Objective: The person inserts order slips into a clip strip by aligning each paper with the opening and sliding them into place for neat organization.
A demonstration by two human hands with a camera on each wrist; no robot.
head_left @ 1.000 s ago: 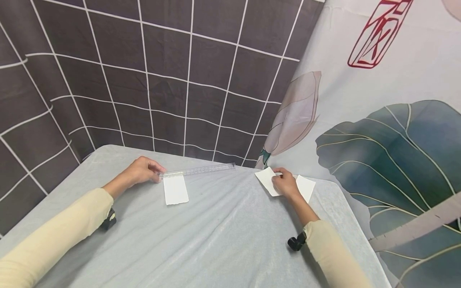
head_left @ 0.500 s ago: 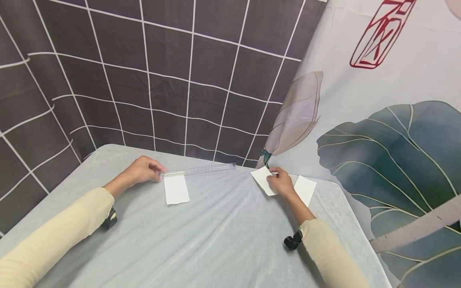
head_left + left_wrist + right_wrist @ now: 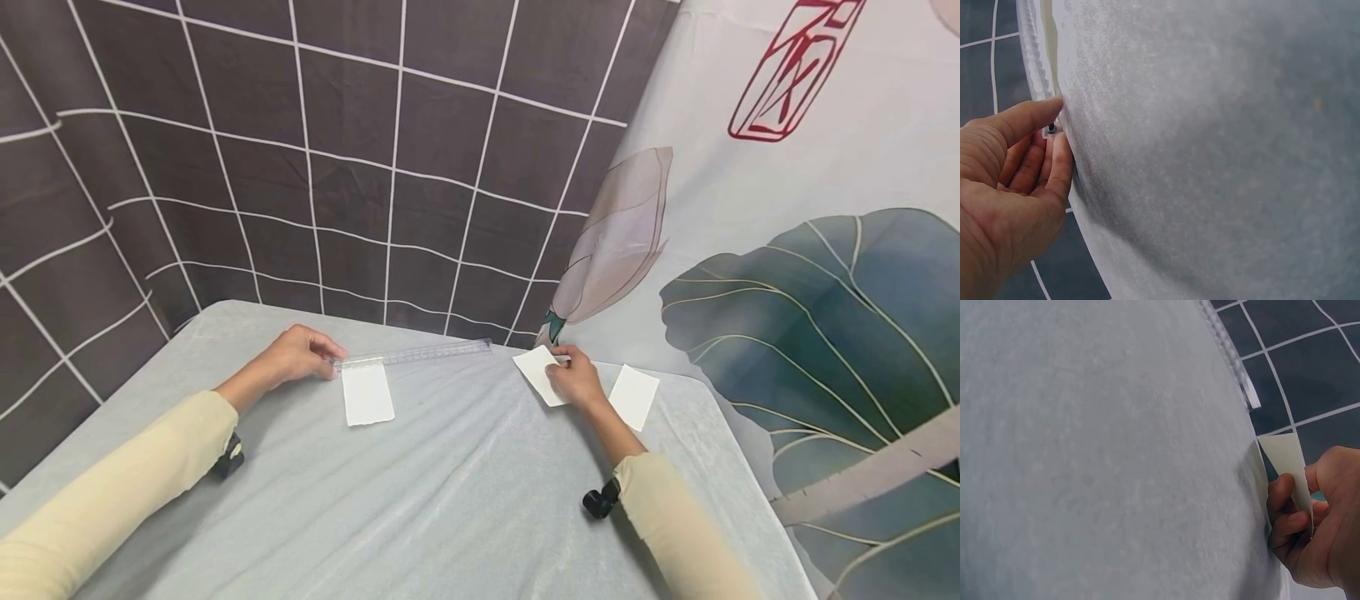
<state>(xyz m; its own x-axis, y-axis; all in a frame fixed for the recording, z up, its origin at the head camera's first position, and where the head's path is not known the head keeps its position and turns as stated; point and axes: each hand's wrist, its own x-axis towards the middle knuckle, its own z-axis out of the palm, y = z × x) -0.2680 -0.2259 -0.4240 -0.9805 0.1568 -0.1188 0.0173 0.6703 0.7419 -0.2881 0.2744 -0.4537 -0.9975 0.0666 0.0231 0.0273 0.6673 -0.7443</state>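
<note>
"While the clear, straight plastic ruler (image 3: 420,355) lies crosswise near the far edge of the pale grey cloth-covered table (image 3: 450,492), which hand has it?"

"The left hand (image 3: 302,353). Its thumb and fingers pinch the ruler's left end, and the long axis points from there towards the right hand (image 3: 576,379)."

"Does the right hand touch it?"

"No, the free end stops short, with a gap. The right hand pinches a white rectangular paper card (image 3: 534,373) just past that end, its long axis slanting from far left to near right."

"And the other papers?"

"A flat white oblong paper slip (image 3: 367,396) lies on the near side of the ruler, close to the left hand, roughly square to the ruler. I can't tell whether its far edge is tucked under. Another white oblong paper piece (image 3: 634,397) lies right of the right hand, just beside that wrist and well apart from the left hand."

"So the right hand sits between that piece and the ruler?"

"Yes, with its card on the ruler's side."
</note>
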